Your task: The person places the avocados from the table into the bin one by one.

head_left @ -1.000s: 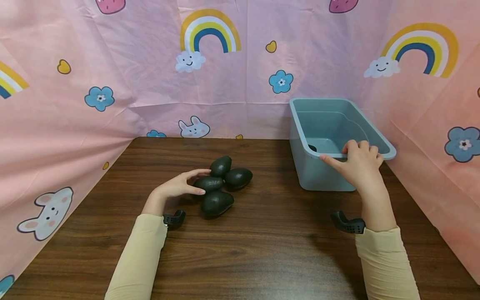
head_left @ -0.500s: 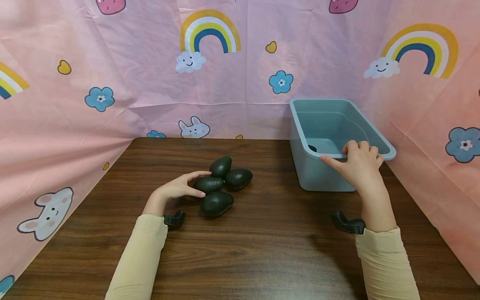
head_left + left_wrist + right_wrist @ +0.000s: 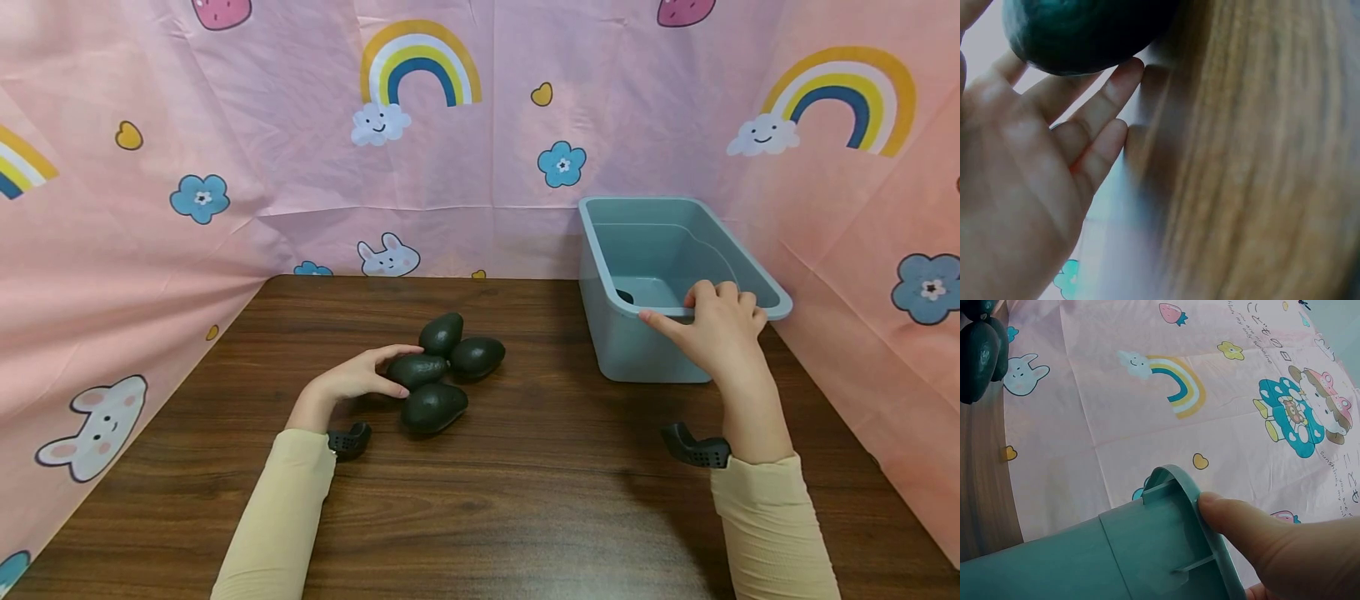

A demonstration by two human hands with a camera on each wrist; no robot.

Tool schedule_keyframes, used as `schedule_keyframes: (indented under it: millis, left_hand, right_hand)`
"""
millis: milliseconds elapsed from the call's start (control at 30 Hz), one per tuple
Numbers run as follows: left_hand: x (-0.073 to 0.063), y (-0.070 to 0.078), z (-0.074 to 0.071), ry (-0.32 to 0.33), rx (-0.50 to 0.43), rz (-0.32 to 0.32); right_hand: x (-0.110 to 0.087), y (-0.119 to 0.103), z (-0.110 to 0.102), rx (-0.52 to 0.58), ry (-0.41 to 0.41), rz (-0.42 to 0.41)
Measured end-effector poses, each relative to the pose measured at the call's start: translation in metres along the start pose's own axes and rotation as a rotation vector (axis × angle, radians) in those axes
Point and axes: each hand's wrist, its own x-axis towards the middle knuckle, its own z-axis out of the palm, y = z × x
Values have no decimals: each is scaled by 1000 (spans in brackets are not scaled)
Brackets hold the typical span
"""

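Observation:
Several dark green avocados (image 3: pixel 437 407) lie in a cluster on the table, left of centre. My left hand (image 3: pixel 350 377) curves round the leftmost avocado (image 3: pixel 417 369), thumb on the near side and index finger on the far side. In the left wrist view that avocado (image 3: pixel 1079 34) lies against the fingers, while the palm stays apart from it. My right hand (image 3: pixel 722 333) grips the near rim of a grey-blue plastic bin (image 3: pixel 651 350). The right wrist view has the thumb (image 3: pixel 1235 519) pressed on the rim's outer edge; the other fingers are mostly hidden.
A dark shape (image 3: pixel 625 297) shows inside the bin near its front left corner, too little to identify. Pink patterned cloth (image 3: pixel 495 167) hangs behind and on both sides of the brown wooden table (image 3: pixel 525 500). Each wrist wears a black camera mount (image 3: pixel 697 447).
The left hand shifts very slightly nearer, its thumb sliding a little down toward the nearest avocado. My right hand and the bin stay where they are.

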Motion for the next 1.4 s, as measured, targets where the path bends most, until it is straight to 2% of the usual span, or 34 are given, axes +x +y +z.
schedule_keyframes:
  millis: [133,367,667,1167,1267,1400]
  left_hand:
    - [-1,2,1,17,-8,-17]
    - [-1,1,1,37,2,-1]
    - [-1,1,0,99,-23,11]
    - [0,5,0,131,-22,22]
    - [-1,11,1,147,-21,21]
    - [-8,32,2,161,-9,33]
  right_hand:
    - [0,0,0,-2,0,-1]
    - [-1,1,1,-2,7,1]
    - [0,0,1,-5,8,3]
    - [0,0,0,-1,6,-1]
    - [0,0,0,-1,9,-4]
    - [0,0,1,-2,9,-3]
